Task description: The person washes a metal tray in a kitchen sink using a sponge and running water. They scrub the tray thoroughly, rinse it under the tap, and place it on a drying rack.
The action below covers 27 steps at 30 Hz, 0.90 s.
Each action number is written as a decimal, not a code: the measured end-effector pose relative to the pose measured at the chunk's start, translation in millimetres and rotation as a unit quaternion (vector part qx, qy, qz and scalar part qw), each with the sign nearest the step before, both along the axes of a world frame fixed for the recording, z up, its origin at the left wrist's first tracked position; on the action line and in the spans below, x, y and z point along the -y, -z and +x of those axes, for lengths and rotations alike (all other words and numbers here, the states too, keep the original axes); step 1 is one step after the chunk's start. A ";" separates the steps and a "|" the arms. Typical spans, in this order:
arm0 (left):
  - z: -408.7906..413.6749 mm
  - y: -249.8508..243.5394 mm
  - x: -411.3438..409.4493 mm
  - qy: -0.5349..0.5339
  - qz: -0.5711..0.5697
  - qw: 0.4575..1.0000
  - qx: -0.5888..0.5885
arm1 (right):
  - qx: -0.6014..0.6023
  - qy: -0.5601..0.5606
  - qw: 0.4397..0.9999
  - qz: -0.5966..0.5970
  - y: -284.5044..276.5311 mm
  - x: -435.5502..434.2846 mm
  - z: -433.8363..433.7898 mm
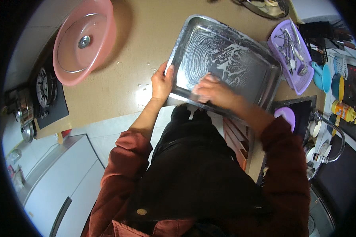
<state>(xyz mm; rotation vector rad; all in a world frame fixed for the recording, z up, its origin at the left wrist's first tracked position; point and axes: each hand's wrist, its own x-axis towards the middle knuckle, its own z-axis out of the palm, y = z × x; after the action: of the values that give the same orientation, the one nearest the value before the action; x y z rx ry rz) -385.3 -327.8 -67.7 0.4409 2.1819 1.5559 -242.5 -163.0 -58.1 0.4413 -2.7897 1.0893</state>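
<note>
A rectangular metal tray (240, 74) with raised walls is tilted over the front edge of the countertop. White suds in curved streaks cover much of its floor. My left hand (162, 83) grips its left rim, thumb on the inside and fingers beyond the wall. Inside the near left corner, my right hand (213, 91) presses on the tray floor with bent fingers. Motion blur makes it hard to see whether something pale lies under those fingers.
A pink plastic basin (103, 44) stands at the left near a gas burner (43, 87). Beyond the tray's right side lies a purple basket (304, 80) of cutlery. A sink with a curved faucet (341, 139) and a yellow bottle (344, 111) are at the right.
</note>
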 end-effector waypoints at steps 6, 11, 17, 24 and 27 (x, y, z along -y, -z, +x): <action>0.1 9.5 -4.5 -0.022 0.043 0.999 0.007 | 0.005 0.035 0.999 0.005 2.0 32.7 -46.8; 1.6 4.6 -1.7 -0.026 0.023 0.999 0.025 | 0.022 -0.018 1.000 0.004 -4.6 -1.9 -1.2; 2.3 10.1 -3.0 -0.041 -0.010 0.998 -0.055 | 0.043 0.005 0.999 -0.004 -13.1 -10.4 30.0; -0.9 10.4 -0.3 -0.014 -0.054 0.995 -0.084 | 0.061 0.032 0.997 -0.030 10.1 -11.1 19.4; 5.1 -5.1 -2.6 -0.010 -0.091 0.990 -0.109 | 0.048 0.046 0.997 0.047 -0.7 -40.4 80.0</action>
<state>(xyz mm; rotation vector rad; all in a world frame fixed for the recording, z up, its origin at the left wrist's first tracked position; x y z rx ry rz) -380.1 -325.2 -62.6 0.5539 2.4754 1.3563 -162.6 -122.6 -57.4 0.2731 -2.9228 0.9882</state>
